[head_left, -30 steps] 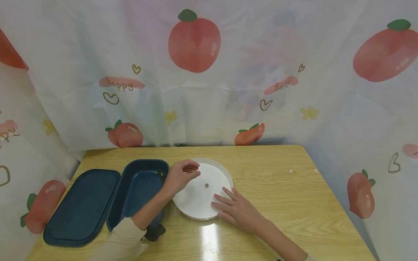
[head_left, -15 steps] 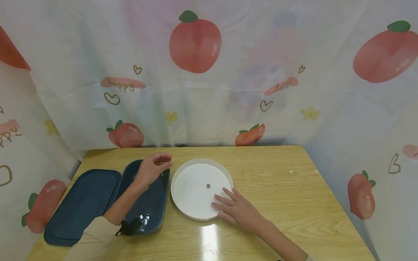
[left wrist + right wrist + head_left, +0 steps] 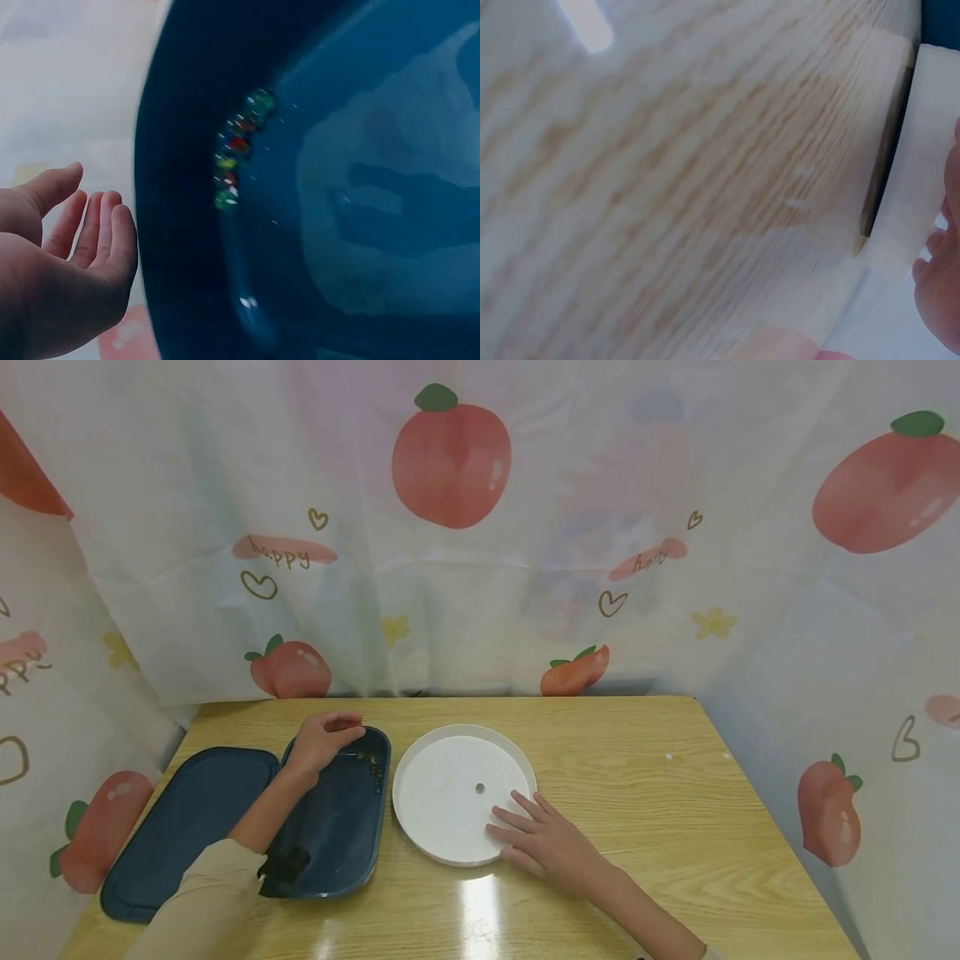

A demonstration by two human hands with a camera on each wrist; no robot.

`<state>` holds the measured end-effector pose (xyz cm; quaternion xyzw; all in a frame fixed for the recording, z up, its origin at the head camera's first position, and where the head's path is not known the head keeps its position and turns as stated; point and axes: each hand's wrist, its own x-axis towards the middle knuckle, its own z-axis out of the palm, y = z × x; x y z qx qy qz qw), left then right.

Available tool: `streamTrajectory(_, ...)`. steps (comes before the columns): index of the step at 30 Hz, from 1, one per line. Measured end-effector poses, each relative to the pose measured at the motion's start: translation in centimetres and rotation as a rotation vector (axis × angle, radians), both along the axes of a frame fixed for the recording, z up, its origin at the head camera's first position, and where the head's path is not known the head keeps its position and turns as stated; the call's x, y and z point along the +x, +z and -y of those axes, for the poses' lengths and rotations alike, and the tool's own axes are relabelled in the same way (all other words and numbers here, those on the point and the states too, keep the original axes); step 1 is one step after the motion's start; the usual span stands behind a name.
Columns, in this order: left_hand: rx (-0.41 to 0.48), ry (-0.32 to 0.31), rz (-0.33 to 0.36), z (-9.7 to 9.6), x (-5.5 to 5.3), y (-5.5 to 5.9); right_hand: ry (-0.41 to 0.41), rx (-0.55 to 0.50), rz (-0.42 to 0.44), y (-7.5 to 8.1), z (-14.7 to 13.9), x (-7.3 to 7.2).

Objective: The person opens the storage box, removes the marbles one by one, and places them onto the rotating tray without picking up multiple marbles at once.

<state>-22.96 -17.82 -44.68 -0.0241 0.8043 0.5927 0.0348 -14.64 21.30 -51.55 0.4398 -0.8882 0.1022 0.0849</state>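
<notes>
My left hand [image 3: 327,739] is over the far part of a dark blue bin [image 3: 330,835], its fingers loosely curved. In the left wrist view that hand [image 3: 75,270] has a gap between thumb and fingers, with nothing in it. Several small glass marbles [image 3: 229,176], green, red and yellow, line the bin's inner corner. A white round tray [image 3: 435,827] with a low rim stands right of the bin, bearing one small greyish marble [image 3: 480,787]. My right hand [image 3: 551,843] rests with spread fingers at the tray's near right rim.
A flat dark blue lid [image 3: 191,827] lies left of the bin, right against it. All stand on a wood-grain table [image 3: 637,777], with a fruit-printed curtain [image 3: 465,610] behind its far edge and more curtain on both sides.
My left hand has moved left from over the white tray to over the blue bin. The right hand and the marble on the tray stay where they were.
</notes>
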Motion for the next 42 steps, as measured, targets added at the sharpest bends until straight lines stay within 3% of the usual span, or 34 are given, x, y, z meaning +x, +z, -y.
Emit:
streamTrajectory(11,-0.091,0.041,0.028,0.7,-1.0,-2.8,0.003,-0.016,0.002,0.1,0.0,-0.1)
streamTrajectory(19,-0.157,0.068,0.046,0.8,-1.1,-4.4,-0.003,-0.007,0.013,0.2,0.1,0.0)
streamTrajectory(27,-0.163,0.102,0.056,0.8,-1.1,-5.3,-0.005,0.001,0.015,0.2,0.0,0.0)
streamTrajectory(42,-0.292,0.12,-0.045,0.5,-1.0,-6.5,-0.014,0.007,0.035,0.2,0.0,0.1)
